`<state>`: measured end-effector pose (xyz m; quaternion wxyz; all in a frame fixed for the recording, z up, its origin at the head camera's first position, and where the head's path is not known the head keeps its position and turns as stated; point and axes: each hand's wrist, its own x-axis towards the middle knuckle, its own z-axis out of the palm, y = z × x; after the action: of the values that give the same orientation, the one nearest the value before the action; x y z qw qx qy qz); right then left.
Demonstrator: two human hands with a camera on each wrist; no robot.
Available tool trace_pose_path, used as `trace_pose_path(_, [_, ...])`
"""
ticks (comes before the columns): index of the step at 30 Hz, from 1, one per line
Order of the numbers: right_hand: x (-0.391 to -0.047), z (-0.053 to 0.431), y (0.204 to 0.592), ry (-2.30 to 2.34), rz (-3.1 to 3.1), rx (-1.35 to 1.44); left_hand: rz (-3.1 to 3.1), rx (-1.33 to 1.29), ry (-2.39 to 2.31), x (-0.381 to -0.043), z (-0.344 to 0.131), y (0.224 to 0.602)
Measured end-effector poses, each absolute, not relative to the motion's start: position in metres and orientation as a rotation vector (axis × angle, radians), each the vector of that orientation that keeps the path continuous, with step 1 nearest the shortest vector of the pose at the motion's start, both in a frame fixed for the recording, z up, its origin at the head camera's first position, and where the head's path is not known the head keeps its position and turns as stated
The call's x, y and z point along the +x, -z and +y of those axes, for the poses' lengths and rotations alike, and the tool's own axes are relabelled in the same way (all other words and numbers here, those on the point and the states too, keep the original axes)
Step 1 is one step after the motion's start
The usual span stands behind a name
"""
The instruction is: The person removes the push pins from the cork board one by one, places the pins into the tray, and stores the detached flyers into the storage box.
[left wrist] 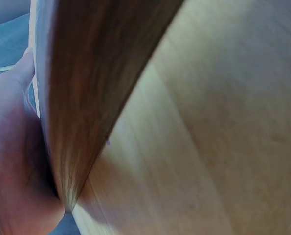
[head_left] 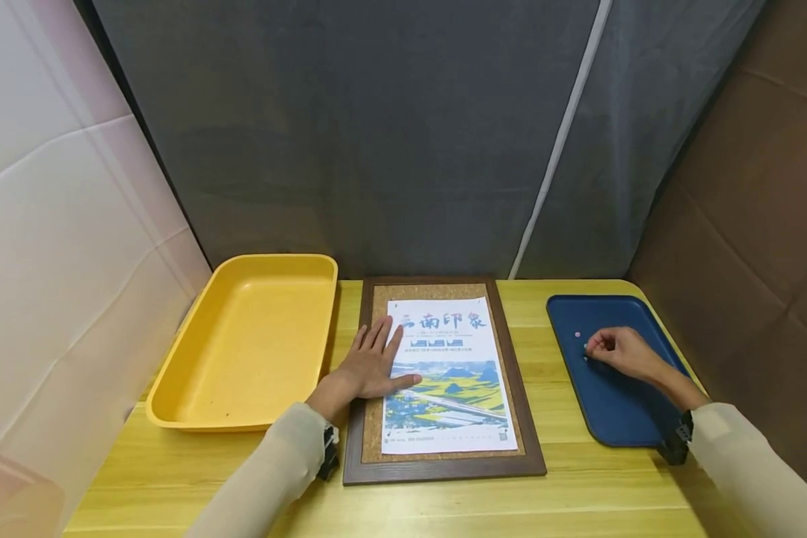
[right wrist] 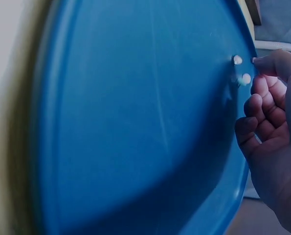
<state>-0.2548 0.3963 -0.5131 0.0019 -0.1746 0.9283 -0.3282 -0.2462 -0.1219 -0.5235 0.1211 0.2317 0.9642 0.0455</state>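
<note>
My left hand (head_left: 371, 366) lies spread over the left side of a printed poster (head_left: 444, 403) on a cork board (head_left: 373, 441) with a dark wooden frame (head_left: 444, 469). In the left wrist view, that hand (left wrist: 13, 156) rests against the frame's edge (left wrist: 96, 78). Small dark pin-like marks show at the poster's corners. My right hand (head_left: 622, 353) is over a blue tray (head_left: 628, 418), thumb and fingers curled together beside small pale pieces: a pink one (head_left: 577, 334) and, in the right wrist view, a white one (right wrist: 237, 59) near the fingertips. I cannot tell whether the fingers pinch a piece.
A large yellow tray (head_left: 255, 336) stands left of the board, near its frame. The blue tray sits at the table's right side. Grey cloth (head_left: 350, 149) closes off the back, with white cloth (head_left: 60, 224) at the left and brown cloth (head_left: 753, 224) at the right.
</note>
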Motion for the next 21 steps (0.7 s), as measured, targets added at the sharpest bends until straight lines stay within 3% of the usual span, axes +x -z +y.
trace_pose_path(21, [-0.255, 0.414, 0.517, 0.978, 2.872, -0.471, 2.805, 0.693, -0.139, -0.248, -0.124, 0.522])
